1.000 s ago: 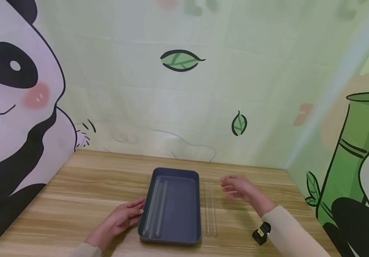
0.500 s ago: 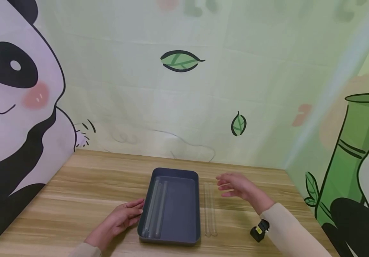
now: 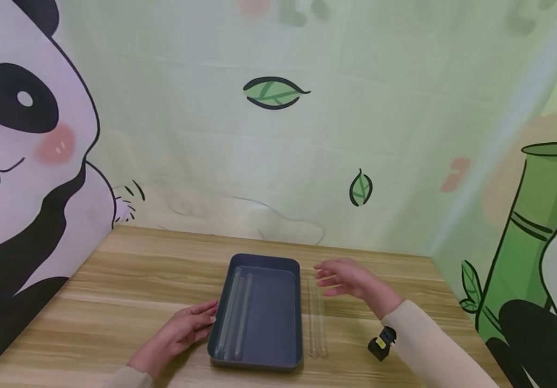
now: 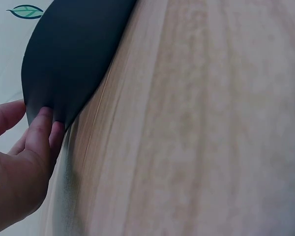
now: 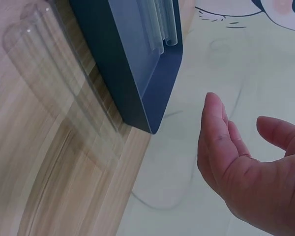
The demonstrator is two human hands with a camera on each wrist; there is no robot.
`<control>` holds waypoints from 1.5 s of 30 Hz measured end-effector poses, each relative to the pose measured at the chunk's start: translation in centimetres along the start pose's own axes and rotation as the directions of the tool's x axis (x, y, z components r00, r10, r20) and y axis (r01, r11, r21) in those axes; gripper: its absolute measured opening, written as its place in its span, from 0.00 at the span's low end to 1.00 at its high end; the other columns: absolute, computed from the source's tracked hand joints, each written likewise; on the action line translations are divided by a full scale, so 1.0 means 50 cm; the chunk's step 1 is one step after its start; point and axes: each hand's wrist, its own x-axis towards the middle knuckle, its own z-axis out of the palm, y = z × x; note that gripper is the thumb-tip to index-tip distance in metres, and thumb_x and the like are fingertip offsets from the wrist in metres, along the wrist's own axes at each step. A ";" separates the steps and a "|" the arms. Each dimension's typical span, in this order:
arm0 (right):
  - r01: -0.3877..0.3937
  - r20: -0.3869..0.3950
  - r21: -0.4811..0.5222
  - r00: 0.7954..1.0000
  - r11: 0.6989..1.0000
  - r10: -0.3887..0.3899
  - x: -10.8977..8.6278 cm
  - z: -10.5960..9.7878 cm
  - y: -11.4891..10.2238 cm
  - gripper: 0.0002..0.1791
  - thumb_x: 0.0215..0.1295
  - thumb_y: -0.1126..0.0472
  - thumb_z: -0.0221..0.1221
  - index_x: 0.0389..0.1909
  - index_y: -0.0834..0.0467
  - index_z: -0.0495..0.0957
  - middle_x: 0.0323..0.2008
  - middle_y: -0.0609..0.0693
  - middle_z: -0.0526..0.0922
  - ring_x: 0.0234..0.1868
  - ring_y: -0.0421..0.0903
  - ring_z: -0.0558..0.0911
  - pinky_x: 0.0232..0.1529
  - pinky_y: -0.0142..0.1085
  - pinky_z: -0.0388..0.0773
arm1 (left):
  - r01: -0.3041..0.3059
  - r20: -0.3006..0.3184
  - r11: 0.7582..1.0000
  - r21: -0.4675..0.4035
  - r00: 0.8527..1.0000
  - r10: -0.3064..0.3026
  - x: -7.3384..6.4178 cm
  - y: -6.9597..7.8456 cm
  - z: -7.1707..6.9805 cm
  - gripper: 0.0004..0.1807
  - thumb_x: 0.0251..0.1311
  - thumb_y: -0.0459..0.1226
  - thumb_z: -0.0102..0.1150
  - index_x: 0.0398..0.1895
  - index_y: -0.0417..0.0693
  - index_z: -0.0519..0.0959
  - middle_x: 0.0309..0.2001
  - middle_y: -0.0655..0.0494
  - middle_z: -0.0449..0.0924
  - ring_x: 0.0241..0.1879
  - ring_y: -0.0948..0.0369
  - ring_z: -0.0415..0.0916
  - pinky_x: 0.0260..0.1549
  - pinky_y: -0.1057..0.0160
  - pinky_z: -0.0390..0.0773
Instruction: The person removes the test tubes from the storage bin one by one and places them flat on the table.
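Observation:
A dark blue rectangular tray (image 3: 273, 318) lies on the table, with three clear glass test tubes (image 3: 242, 318) lengthwise along its left side. My left hand (image 3: 186, 330) rests at the tray's left wall; in the left wrist view its fingertips touch the outer wall (image 4: 73, 54). On the wood just right of the tray lie two more clear test tubes (image 3: 314, 328), side by side. Over their far end hovers my right hand (image 3: 348, 280), fingers spread loosely and holding nothing. From the right wrist, the thumb stands apart from the fingers (image 5: 214, 128), above the loose tubes (image 5: 64, 78).
A wood-grain table (image 3: 133, 280) carries everything. Behind it hangs a printed cloth backdrop (image 3: 186, 134) with a panda and bamboo. A small black device (image 3: 382, 343) sits at the right sleeve (image 3: 433, 345).
My right hand has moved left, from beside the loose test tubes to above their far end. The left hand, tray and tubes stay where they were.

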 end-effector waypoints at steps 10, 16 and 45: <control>0.001 0.034 0.019 0.999 1.000 -0.002 0.019 0.027 -0.020 0.26 0.79 0.58 0.46 0.69 0.72 0.67 0.52 0.58 0.82 0.47 0.45 0.84 0.46 0.36 0.88 | -0.002 0.004 1.000 0.000 1.000 0.002 -0.003 0.002 0.001 0.38 0.68 0.27 0.55 0.77 0.27 0.50 0.78 0.33 0.51 0.51 0.71 0.81 0.54 0.67 0.84; 0.002 0.055 0.027 0.999 1.000 -0.003 0.031 0.039 -0.022 0.27 0.79 0.59 0.46 0.70 0.72 0.66 0.56 0.61 0.82 0.48 0.45 0.84 0.47 0.37 0.88 | -0.002 0.006 1.000 0.007 1.000 0.002 -0.002 0.002 -0.001 0.38 0.69 0.27 0.54 0.77 0.27 0.50 0.78 0.33 0.49 0.51 0.71 0.81 0.54 0.66 0.84; -0.092 0.083 0.067 0.993 0.993 0.086 0.091 0.122 0.005 0.27 0.76 0.60 0.52 0.69 0.73 0.67 0.67 0.73 0.73 0.48 0.49 0.84 0.49 0.41 0.88 | -0.004 0.008 1.000 0.031 1.000 0.004 -0.002 0.004 0.003 0.38 0.69 0.27 0.54 0.77 0.26 0.49 0.78 0.30 0.46 0.53 0.70 0.80 0.56 0.65 0.83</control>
